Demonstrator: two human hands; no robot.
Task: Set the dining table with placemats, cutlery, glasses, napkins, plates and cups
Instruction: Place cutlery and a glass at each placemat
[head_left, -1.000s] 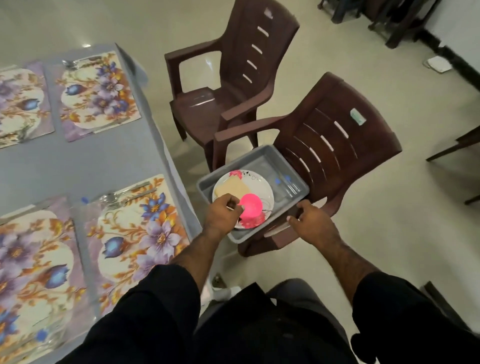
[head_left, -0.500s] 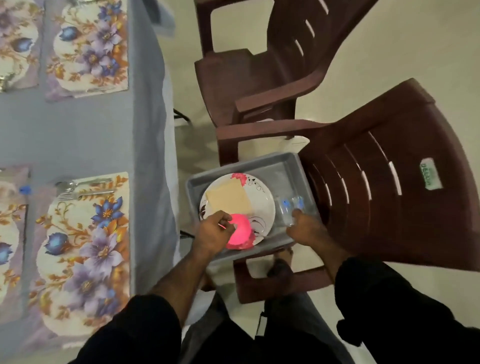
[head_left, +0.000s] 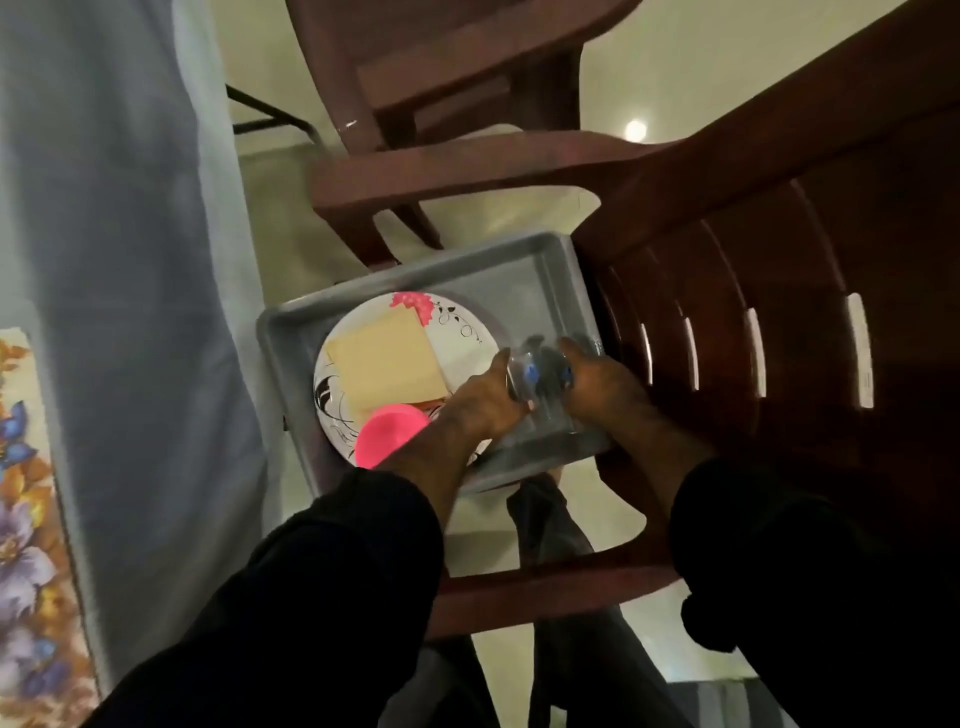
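A home dining room is shown: a table (head_left: 130, 260) draped in grey cloth carries a floral placemat (head_left: 26, 519), brown plastic chairs (head_left: 753, 260) are drawn up on a pale tiled floor (head_left: 675, 67), and a tray (head_left: 415, 275) holds a plate (head_left: 462, 338).

Blurred clear glasses (head_left: 537, 374) between left hand (head_left: 485, 402) and right hand (head_left: 602, 387); count and grip unreadable. Left of the left hand, pink cup (head_left: 392, 436) half hidden under the wrist. Far left, floral placemat (head_left: 26, 519) cut off by the frame edge.
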